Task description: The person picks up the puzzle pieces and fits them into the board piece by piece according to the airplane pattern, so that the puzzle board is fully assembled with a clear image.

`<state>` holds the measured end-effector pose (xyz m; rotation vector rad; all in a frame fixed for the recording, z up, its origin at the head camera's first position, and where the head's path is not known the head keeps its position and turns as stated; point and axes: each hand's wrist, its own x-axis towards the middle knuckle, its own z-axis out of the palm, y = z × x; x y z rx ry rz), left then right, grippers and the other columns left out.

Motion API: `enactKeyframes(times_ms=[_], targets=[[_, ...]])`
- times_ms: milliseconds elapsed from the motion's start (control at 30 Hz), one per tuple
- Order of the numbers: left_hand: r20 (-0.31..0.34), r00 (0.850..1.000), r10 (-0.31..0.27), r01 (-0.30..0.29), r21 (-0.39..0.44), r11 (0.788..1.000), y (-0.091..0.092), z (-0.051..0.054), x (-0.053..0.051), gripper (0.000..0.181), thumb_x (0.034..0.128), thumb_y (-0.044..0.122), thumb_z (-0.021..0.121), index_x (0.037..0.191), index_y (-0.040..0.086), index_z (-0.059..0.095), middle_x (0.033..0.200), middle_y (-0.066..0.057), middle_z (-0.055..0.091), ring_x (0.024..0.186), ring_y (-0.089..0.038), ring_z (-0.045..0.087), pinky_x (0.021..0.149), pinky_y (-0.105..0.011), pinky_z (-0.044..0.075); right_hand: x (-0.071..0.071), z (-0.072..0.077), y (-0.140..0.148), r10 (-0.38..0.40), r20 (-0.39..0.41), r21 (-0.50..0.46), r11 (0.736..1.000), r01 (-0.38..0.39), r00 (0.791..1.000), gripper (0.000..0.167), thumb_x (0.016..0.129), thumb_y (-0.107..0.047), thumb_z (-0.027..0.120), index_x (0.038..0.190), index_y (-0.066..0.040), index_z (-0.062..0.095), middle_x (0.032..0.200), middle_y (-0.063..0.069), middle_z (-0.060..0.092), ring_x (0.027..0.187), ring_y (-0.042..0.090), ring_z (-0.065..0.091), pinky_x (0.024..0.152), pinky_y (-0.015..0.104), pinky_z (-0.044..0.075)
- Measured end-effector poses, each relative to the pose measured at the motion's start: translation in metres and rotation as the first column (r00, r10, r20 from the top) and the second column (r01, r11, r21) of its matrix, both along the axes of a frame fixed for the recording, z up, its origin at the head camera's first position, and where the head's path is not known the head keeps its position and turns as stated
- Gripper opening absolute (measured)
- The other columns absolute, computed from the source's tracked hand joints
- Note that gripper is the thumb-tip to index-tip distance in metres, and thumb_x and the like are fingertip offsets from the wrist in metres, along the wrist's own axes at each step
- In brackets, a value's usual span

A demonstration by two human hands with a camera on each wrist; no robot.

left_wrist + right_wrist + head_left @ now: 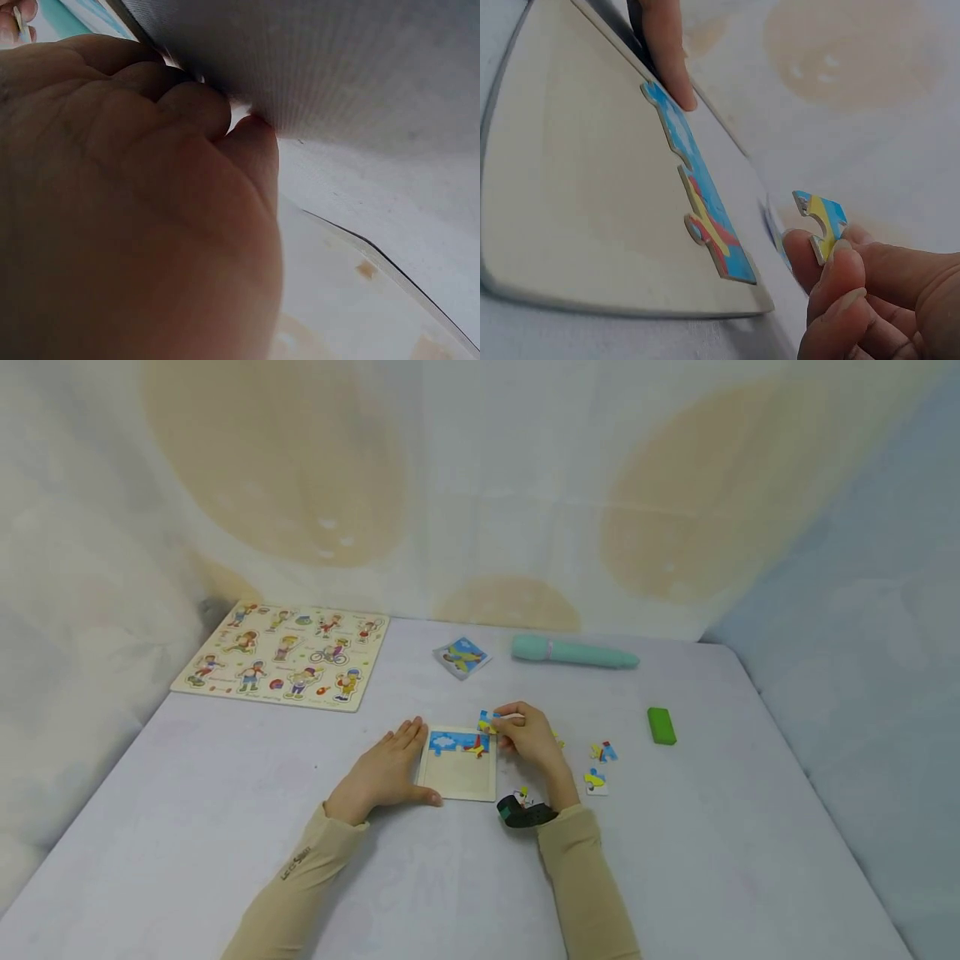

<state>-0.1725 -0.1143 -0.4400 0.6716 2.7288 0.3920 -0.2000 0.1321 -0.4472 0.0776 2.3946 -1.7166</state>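
Observation:
A square wooden puzzle tray (461, 779) lies on the table, with joined blue, red and yellow jigsaw pieces (705, 214) along its far side. My left hand (382, 774) rests at the tray's left edge, fingers straight, thumb at the near left corner. Over the far right corner, my right hand (531, 739) pinches a blue and yellow jigsaw piece (821, 225) between thumb and fingers, apart from the tray. Loose jigsaw pieces (597, 782) lie right of the tray, one partly hidden behind the right hand. In the left wrist view, the left hand (142, 202) fills much of the frame.
A wooden board with sports figures (285, 656) lies at the back left. A small picture card (461, 657) and a mint-green pen-shaped object (573, 652) are near the back curtain. Farther right lies a green block (662, 726). A black band (525, 814) circles the right wrist.

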Motion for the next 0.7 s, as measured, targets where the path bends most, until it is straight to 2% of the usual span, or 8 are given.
enactKeyframes(times_ms=[200,433,600,700], targets=[[-0.011,1.0,0.002,-0.002,0.0,1.0,-0.001,-0.001,0.001,0.118,0.0705,0.062,0.076,0.152,-0.004,0.021,0.161,-0.02,0.016,0.15,-0.035,0.016,0.122,-0.05,0.019,0.002,0.001,-0.013,0.063,0.014,-0.021,0.998,-0.063,0.998,0.023,0.094,-0.014,0.063,0.112,0.0,0.06,0.067,0.005,0.065,0.05,0.008,0.052,0.049,0.019,0.045],[-0.034,0.999,0.001,-0.001,0.005,1.0,-0.003,-0.003,0.002,0.118,0.0699,0.063,0.076,0.151,-0.005,0.023,0.16,-0.021,0.019,0.149,-0.036,0.018,0.121,-0.051,0.021,0.005,0.0,-0.029,0.137,0.009,-0.055,0.989,-0.137,0.99,0.023,0.094,-0.015,0.063,0.111,0.0,0.057,0.076,0.01,0.069,0.047,0.008,0.049,0.046,0.019,0.04],[-0.04,0.999,-0.005,0.006,0.018,1.0,-0.001,-0.003,0.002,0.118,0.07,0.062,0.076,0.151,-0.006,0.023,0.16,-0.022,0.019,0.149,-0.036,0.019,0.121,-0.051,0.021,0.008,0.002,-0.036,0.163,0.026,-0.038,0.986,-0.162,0.986,0.021,0.094,-0.015,0.063,0.107,0.0,0.055,0.079,0.013,0.07,0.046,0.007,0.05,0.046,0.018,0.04],[-0.034,0.999,-0.001,0.002,0.024,1.0,-0.002,-0.002,0.003,0.118,0.0698,0.062,0.076,0.151,-0.005,0.023,0.16,-0.022,0.019,0.149,-0.036,0.019,0.121,-0.051,0.021,0.009,0.002,-0.041,0.193,0.028,-0.02,0.981,-0.193,0.981,0.022,0.093,-0.015,0.064,0.105,0.0,0.056,0.075,0.011,0.07,0.046,0.007,0.05,0.045,0.018,0.041]])
